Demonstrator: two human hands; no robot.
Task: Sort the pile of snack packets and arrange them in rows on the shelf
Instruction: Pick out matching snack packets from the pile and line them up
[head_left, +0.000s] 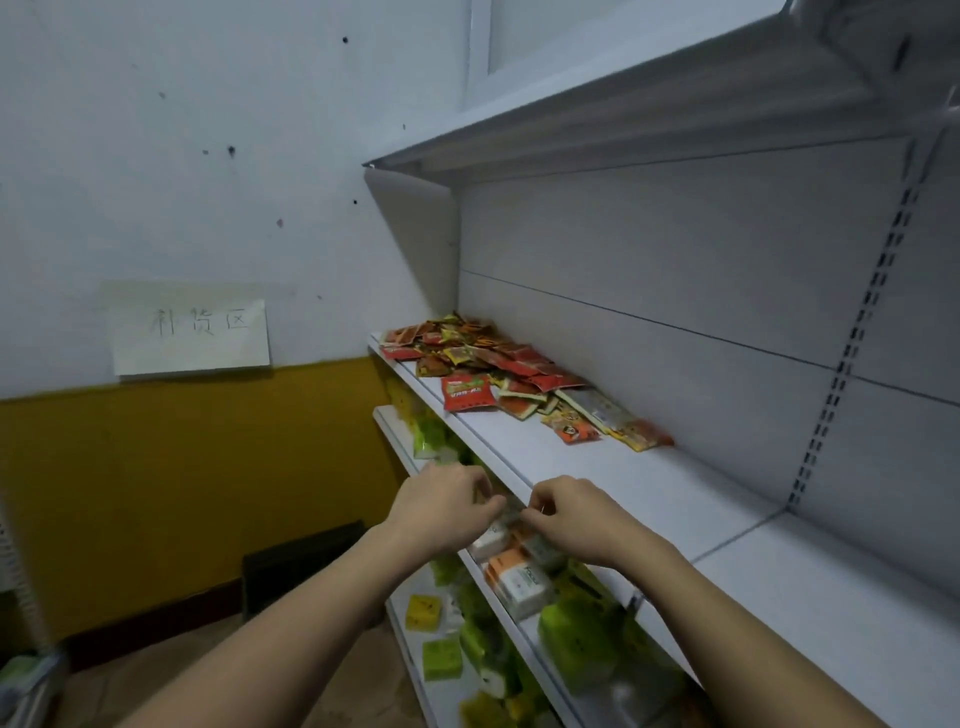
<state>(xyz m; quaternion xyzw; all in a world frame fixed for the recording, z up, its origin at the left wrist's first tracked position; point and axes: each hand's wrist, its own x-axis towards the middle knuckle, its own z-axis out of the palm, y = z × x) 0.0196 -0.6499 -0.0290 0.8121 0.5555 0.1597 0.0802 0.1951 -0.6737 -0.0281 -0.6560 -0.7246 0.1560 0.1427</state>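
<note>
Two bare hands at the front edge of the white shelf (623, 483). Left hand (447, 501) and right hand (566, 514) sit close together, fingers curled inward, pinching a small pale item between them; too blurred to name it.

One pile of snack packets (498, 371) at the far left end of this shelf, pushed toward the back panel (675, 249). Mostly red and orange, a few yellow; overlapping, too many to count. One larger red packet (467, 392) lies at the pile's front, near the shelf lip. One long yellow-red packet (631, 426) trails off the pile's right side.

Shelf surface right of the pile is bare up to the slotted upright (852, 338) and past it.

Two lower shelves hold green, yellow and orange-white packs (514, 582). One paper sign (189, 332) on the left wall.
</note>
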